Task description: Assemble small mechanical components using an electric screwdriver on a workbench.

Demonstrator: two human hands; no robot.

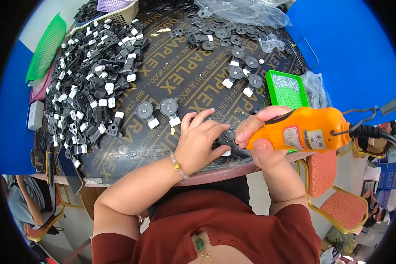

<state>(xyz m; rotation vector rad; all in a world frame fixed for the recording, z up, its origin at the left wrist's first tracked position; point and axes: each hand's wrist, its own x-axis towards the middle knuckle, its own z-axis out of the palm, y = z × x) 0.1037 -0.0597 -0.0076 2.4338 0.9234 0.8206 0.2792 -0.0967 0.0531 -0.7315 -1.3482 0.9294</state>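
My right hand (267,155) is wrapped around an orange corded electric screwdriver (325,127), its front end aimed left at a black round part (226,137) near the table's front edge. The thumb and index finger of my left hand (199,143) hold that part from the left; the other fingers spread out over the table. The driver's tip is hidden behind my right fingers. A white piece shows under the part. Left of my left hand lie two similar discs (168,107) with white blocks attached. Several more joined discs (236,72) sit farther back.
A heap of black and white small parts (97,88) covers the left of the table. Loose black discs (222,33) and clear plastic bags (246,13) lie at the back. A green tray (304,93) with small silvery pieces stands right; the screwdriver's cord (389,136) runs right.
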